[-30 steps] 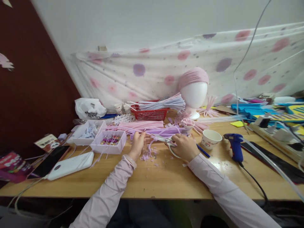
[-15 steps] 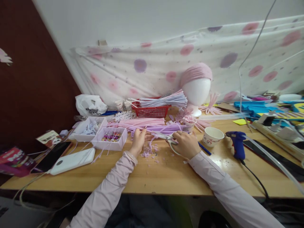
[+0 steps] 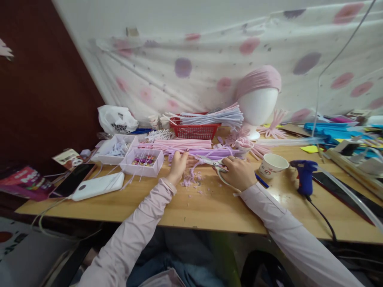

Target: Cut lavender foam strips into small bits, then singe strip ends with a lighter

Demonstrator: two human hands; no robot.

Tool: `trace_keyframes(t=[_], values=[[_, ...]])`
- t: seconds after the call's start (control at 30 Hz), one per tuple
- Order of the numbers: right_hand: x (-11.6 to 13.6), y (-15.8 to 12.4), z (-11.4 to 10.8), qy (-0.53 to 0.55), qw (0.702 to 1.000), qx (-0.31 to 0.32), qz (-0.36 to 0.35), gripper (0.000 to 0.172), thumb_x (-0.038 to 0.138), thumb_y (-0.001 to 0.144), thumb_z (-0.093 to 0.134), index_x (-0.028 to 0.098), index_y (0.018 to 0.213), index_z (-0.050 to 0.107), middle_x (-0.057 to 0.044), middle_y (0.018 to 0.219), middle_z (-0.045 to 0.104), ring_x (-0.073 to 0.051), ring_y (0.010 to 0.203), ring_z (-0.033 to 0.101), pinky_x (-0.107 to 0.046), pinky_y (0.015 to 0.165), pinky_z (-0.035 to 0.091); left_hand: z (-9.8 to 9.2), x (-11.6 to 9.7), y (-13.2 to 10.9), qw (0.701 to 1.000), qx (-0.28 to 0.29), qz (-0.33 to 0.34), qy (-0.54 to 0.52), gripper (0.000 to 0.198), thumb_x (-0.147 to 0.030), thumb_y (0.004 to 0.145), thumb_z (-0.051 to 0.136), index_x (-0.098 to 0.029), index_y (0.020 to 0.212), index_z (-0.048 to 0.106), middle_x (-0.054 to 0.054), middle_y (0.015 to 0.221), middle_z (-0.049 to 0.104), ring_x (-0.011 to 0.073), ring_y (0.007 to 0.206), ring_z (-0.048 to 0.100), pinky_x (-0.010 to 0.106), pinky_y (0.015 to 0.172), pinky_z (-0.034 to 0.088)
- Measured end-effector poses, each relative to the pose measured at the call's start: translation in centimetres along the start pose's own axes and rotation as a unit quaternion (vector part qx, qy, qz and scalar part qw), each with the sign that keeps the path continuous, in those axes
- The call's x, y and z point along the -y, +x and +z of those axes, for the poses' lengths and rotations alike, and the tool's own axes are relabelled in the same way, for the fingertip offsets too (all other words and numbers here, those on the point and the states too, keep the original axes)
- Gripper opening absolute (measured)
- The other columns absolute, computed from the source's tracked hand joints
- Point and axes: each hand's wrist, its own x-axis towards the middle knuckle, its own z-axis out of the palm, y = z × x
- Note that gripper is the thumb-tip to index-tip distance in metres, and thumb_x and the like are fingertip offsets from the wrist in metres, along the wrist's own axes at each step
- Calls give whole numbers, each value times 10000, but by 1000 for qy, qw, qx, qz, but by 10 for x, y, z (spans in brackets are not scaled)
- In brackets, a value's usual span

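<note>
My right hand (image 3: 239,172) is closed round the handles of a pair of scissors (image 3: 213,161), whose blades point left toward my other hand. Between the fingers of my left hand (image 3: 178,166) is a purple pipe cleaner (image 3: 197,162), its fuzzy end at the scissor blades. Purple fuzz clippings (image 3: 191,178) lie scattered on the wood below the blades. Just behind both hands lie a bundle of purple pipe cleaners (image 3: 212,152) and a bundle of pink pipe cleaners (image 3: 182,144).
On the left stand white boxes (image 3: 146,169), a white power bank (image 3: 98,186) and a phone (image 3: 73,180). A red basket (image 3: 196,131) and a foam head (image 3: 259,105) are at the back. Right are a paper cup (image 3: 273,165) and a blue glue gun (image 3: 305,177) with its cord.
The camera view has tilted down and shifted slightly, so the table appears higher. Both hands keep nearly the same place at the pipe cleaner, the scissors still in the right one.
</note>
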Motion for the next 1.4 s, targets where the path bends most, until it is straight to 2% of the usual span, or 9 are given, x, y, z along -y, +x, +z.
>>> trace_keyframes(t=[0.23,0.5,0.83,1.13,1.3,1.4], values=[[-1,0,3,-2,1000,10,-12,226,340,791,474,170,761,620,-68,789,645,-165,703,548,-283,550,201,1,0,1,1000,-4,-4,3,169,-245,846,505,-200,809,347,1,647,635,176,589,682,373,668,560],[4,1,-5,-12,999,31,6,279,381,802,472,161,745,634,-82,785,654,-170,692,555,-292,534,175,1,0,0,1000,4,-19,-9,142,-231,854,494,-184,810,368,0,631,618,177,625,690,397,728,556],[5,0,-5,-26,999,38,9,297,387,800,460,164,754,652,-86,779,671,-168,662,547,-288,538,175,0,2,1,999,4,-25,-24,147,-217,835,506,-187,775,375,-2,596,623,171,568,677,370,678,558],[6,3,-11,-44,997,64,5,264,343,779,465,165,738,655,-90,779,684,-168,645,561,-281,537,211,-1,0,0,999,26,-15,-10,120,-214,825,494,-186,778,387,7,596,626,198,614,689,397,703,550],[3,3,-8,-46,997,58,1,306,381,784,458,163,703,657,-98,689,673,-170,580,543,-282,528,217,-1,-1,0,1000,24,-16,-10,124,-200,814,504,-193,781,384,2,586,628,204,617,688,424,721,545],[1,3,-4,-27,999,24,1,340,429,786,464,167,655,636,-87,659,661,-158,555,526,-277,523,207,-2,-1,1,1000,24,-14,-9,110,-191,815,492,-194,786,387,11,597,636,210,624,689,444,723,542]])
